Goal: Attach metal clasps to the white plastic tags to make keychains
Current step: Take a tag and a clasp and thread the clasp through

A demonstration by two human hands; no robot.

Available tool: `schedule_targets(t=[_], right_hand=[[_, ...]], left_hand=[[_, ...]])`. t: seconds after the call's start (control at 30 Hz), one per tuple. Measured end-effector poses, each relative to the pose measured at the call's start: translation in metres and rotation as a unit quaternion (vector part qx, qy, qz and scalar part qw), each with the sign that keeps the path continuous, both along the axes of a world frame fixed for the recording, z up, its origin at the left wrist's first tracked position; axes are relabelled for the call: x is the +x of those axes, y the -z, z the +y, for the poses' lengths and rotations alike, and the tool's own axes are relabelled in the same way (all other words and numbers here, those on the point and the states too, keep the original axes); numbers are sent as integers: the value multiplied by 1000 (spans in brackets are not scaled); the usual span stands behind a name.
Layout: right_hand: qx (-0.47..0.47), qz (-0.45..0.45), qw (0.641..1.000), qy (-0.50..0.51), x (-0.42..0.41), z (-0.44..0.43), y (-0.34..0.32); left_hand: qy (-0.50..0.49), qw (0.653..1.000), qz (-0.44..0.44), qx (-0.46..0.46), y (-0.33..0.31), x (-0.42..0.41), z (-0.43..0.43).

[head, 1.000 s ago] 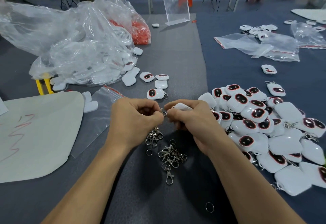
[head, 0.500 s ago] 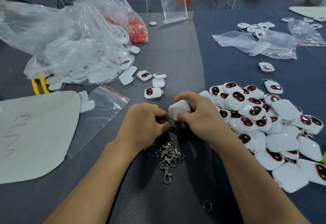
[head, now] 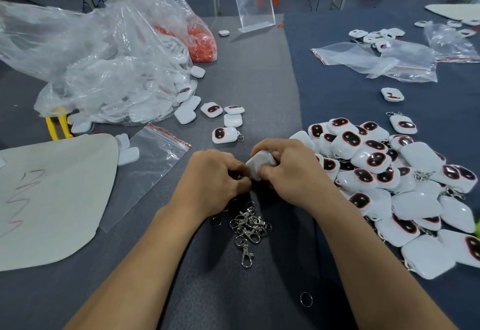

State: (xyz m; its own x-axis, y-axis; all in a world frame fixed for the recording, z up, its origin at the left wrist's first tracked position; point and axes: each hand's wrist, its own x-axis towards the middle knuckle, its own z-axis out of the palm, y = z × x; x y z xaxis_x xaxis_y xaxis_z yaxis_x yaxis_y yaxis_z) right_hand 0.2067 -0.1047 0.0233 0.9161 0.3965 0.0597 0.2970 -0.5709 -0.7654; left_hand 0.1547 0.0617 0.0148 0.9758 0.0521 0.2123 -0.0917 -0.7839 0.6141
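My right hand grips a white plastic tag between thumb and fingers at the table's middle. My left hand is curled right against the tag's left edge, its fingertips pinched together on something small that stays hidden. Just below both hands lies a heap of metal clasps, one clasp stretched out toward me. A big pile of white tags with red-rimmed black faces covers the table to the right.
A large clear bag of white tags and a bag of red parts lie at the back left. Loose tags, an empty zip bag, a pale sheet, a stray ring and more bags surround the hands.
My right hand has turned the white tag up so more of it shows. Both hands shifted slightly to the right over the clasp heap, still pressed together.
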Motion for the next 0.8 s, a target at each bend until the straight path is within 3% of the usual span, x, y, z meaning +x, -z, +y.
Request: schedule_targets(t=[0.57, 0.8], right_hand=[[8, 43, 999, 14, 0, -2, -2], [100, 153, 983, 22, -1, -4, 2]], left_hand=[[-21, 999, 20, -21, 2, 0, -2], [-30, 999, -11, -21, 4, 1, 0]])
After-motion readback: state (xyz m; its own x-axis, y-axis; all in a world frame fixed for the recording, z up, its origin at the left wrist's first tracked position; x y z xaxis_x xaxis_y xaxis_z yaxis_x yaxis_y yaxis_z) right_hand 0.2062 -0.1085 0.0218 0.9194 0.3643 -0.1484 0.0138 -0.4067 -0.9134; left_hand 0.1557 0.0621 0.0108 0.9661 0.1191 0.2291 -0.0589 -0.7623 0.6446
